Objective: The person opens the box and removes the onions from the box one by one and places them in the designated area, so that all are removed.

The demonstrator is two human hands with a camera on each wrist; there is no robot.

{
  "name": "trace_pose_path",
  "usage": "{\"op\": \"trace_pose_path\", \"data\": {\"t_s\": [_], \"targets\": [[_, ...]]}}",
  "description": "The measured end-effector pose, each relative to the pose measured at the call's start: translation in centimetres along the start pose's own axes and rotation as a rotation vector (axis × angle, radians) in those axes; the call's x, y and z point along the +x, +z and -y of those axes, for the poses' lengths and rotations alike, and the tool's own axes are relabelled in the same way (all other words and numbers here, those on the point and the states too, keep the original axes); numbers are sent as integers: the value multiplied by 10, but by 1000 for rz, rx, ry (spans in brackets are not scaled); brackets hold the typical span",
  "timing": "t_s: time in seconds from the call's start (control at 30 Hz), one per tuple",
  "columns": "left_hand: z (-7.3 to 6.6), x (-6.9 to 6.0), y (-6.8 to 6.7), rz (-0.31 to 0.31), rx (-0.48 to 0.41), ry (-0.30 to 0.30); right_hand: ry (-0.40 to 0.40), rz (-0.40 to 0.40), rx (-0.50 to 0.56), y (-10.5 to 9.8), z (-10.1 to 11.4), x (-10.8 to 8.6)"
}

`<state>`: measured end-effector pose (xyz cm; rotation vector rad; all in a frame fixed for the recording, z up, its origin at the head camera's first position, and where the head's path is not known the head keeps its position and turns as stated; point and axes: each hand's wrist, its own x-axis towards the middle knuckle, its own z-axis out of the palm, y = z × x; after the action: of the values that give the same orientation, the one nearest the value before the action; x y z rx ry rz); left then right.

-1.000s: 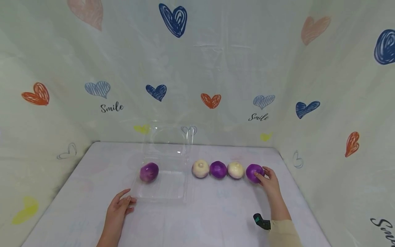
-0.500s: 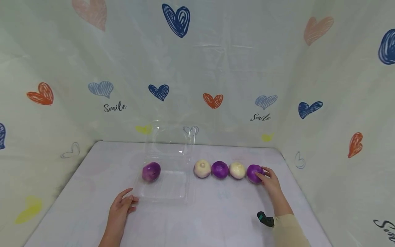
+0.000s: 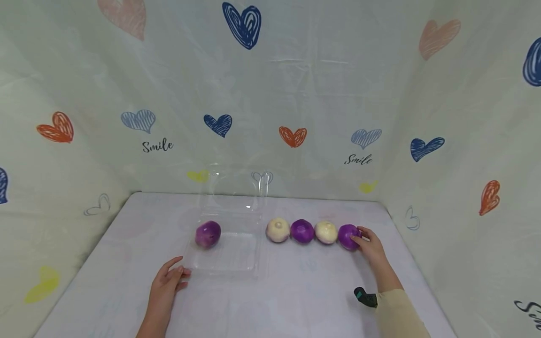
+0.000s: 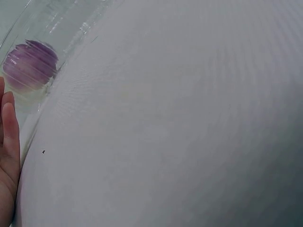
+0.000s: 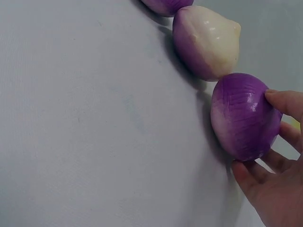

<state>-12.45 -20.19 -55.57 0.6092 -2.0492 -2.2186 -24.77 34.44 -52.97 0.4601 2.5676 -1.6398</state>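
At the right end of a row of turnips, my right hand [image 3: 370,246] holds a turnip [image 3: 348,237] with its purple side up, thumb and fingers round its side. This turnip touches or nearly touches a white-side-up turnip [image 5: 208,43]. Farther left in the row come a purple-side-up turnip [image 3: 302,231] and another white-side-up turnip [image 3: 278,230]. A clear plastic clamshell box [image 3: 234,271] lies with its lid raised at the back. Inside, at the back left, sits a purple turnip [image 3: 208,234]. My left hand [image 3: 166,281] rests by the box's front left corner, fingers fairly straight and seeming to touch its edge.
A white cloth covers the table [image 3: 270,305]. Behind it hangs a pale curtain [image 3: 313,94] printed with hearts and "Smile". A dark device [image 3: 365,297] sits at my right wrist, beside the beige sleeve [image 3: 399,314].
My right hand has shifted its turnip slightly left, closing the small gap to its neighbour. The head view has drifted a little. My left hand stays by the box.
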Motion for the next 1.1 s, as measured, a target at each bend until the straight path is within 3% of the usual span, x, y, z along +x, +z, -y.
{"op": "trace_pose_path", "data": {"t_s": [0.53, 1.1], "targets": [[3, 0, 1, 12, -30, 39, -37, 28, -52, -1, 4, 4], [2, 0, 1, 1, -10, 20, -83, 14, -81, -9, 11, -3]]}}
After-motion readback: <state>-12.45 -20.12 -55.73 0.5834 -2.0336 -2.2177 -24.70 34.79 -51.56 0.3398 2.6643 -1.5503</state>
